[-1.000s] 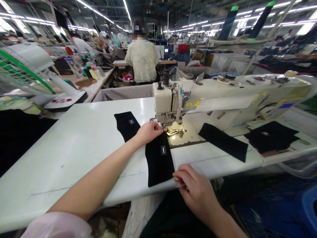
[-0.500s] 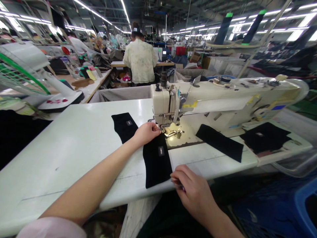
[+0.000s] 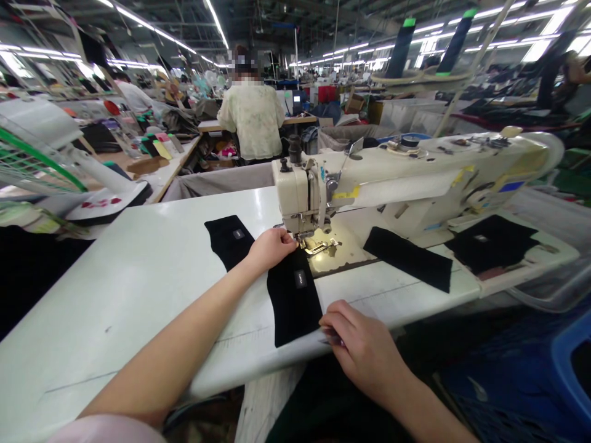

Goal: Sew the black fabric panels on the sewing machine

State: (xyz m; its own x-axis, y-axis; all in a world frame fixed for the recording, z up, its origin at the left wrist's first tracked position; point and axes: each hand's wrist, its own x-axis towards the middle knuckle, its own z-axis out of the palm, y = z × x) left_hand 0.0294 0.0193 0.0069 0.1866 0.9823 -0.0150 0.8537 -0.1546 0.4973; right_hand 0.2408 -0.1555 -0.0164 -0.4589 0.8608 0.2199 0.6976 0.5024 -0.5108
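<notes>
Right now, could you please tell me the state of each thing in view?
Left hand, fingertips closed
Right hand, curled around an unclear small object
Labelled black cloth, lying flat, partly covered
Black strip, lying flat
Needle plate, lit
Sewing machine, running or stopped unclear
Fan, running or stopped unclear
Ceiling lights, on

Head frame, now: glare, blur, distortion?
Head view: pale glare on white tabletop, far side; metal plate brightly lit, yellowish; tube lights blown out; fan stretched at left edge; distant background soft; black cloth shows little texture; small item in right hand too unclear to identify.
</notes>
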